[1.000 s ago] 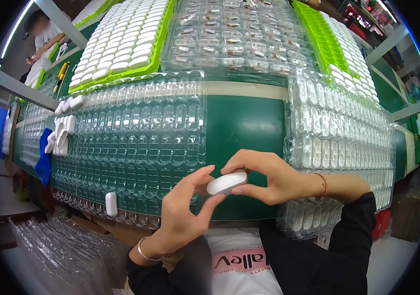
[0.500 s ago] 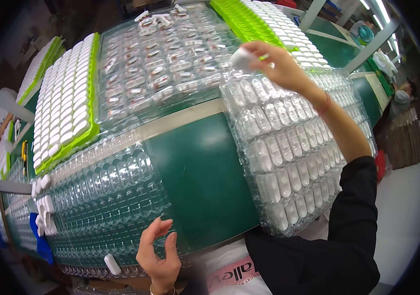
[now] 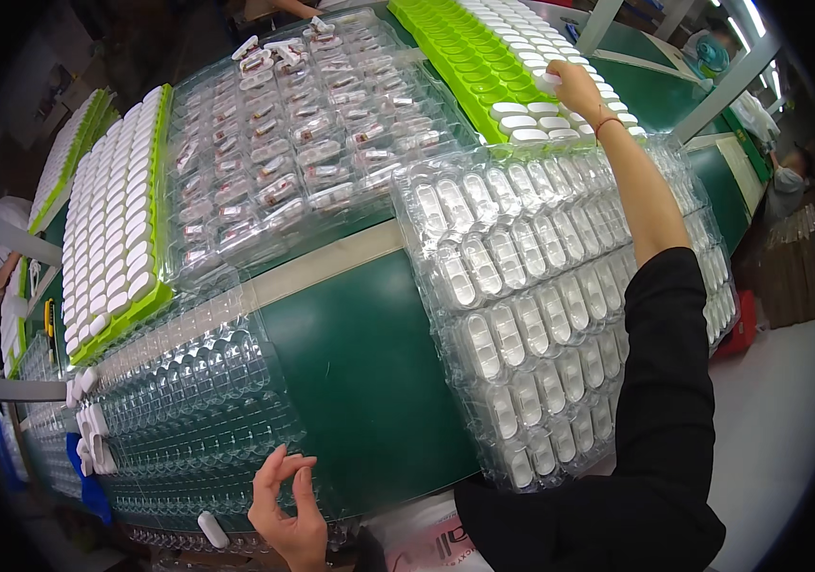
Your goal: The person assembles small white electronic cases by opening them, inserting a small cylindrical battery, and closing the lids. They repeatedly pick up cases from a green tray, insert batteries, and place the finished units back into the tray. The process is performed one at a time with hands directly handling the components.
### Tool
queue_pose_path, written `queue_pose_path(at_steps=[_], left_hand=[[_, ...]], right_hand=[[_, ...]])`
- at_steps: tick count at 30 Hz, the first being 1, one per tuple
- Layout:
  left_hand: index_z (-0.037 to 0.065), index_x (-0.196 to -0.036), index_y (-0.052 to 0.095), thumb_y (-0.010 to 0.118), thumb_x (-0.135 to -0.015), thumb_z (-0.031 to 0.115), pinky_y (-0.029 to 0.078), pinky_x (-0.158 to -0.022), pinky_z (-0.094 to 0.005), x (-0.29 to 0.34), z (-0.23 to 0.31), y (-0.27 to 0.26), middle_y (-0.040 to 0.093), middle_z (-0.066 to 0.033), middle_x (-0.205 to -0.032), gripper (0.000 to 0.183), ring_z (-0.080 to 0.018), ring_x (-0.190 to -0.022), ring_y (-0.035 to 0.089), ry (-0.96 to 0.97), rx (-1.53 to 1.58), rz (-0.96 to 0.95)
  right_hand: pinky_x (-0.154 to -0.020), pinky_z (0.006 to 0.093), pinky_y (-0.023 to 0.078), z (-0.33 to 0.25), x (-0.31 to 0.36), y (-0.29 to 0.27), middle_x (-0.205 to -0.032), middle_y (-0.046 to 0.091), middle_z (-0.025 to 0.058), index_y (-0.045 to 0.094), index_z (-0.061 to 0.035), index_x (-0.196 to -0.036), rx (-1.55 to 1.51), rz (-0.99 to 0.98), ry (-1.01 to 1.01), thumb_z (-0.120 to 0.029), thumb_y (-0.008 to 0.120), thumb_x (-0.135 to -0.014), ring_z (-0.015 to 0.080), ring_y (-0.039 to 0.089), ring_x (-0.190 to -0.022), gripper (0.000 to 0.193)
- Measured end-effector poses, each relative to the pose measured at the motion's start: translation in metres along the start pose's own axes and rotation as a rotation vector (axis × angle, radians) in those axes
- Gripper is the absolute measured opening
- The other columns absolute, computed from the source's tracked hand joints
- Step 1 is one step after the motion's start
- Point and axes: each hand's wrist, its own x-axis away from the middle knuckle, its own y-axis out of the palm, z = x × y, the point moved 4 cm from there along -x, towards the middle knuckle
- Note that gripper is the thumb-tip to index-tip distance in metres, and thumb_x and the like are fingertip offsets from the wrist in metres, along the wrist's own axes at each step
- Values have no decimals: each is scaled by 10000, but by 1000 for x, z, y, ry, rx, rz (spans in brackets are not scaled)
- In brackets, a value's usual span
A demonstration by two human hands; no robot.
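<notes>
My right hand [image 3: 577, 91] is stretched out over the lime-green tray [image 3: 460, 52] at the far right. Its fingertips pinch a small white oval piece [image 3: 548, 82] just above or in the tray's row; I cannot tell which. More white oval pieces fill part of this tray, and its left cups are bare. Beneath my right forearm lies a stack of clear blister trays [image 3: 531, 257] with rows of whitish oval shapes. My left hand [image 3: 288, 515] hovers at the table's near edge, fingers curled but apart, with nothing in it. A single white oval piece [image 3: 213, 530] lies to its left.
Clear trays [image 3: 264, 181] hold small parts in the middle back. Another lime-green tray [image 3: 155, 303] full of white pieces stands at left. Clear blister sheets [image 3: 188, 391] cover the near left of the green table [image 3: 369, 362]. A metal post [image 3: 12, 232] rises at left. Other people work nearby.
My right hand has moved rightward and away from me, from beside the blister stack's far left corner to the green tray, pinching a white piece. My left hand keeps its curled pose.
</notes>
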Motion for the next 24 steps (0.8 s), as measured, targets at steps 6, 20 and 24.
queue_pose_path(at_steps=[6, 20, 24], left_hand=[[-44, -1203, 585, 577, -920, -31, 476, -902, -325, -1, 2, 7, 705, -110, -891, 283, -162, -872, 649, 7, -11, -22], [-44, -1094, 637, 593, -864, -124, 496, -818, -301, 10, -21, -34, 699, -117, -880, 248, -191, -835, 655, 61, -107, 233], [-20, -1064, 672, 570, -910, -95, 517, -775, -291, 24, -63, -123, 707, -119, -931, 200, -205, -858, 676, 65, -514, 548]], right_hand=[[-865, 436, 511, 22, 2, 4, -1043, 700, 177, 687, -92, -1073, 124, -158, 34, 47, 611, -756, 375, 646, -1019, 354], [-882, 401, 521, -11, -12, -8, -1055, 716, 146, 716, -82, -1067, -30, 22, -29, -98, 587, -866, 318, 682, -1010, 240], [-931, 295, 476, -61, -8, -23, -1110, 709, 101, 670, 0, -1159, -386, -174, -301, -200, 588, -981, 173, 651, -1044, 280]])
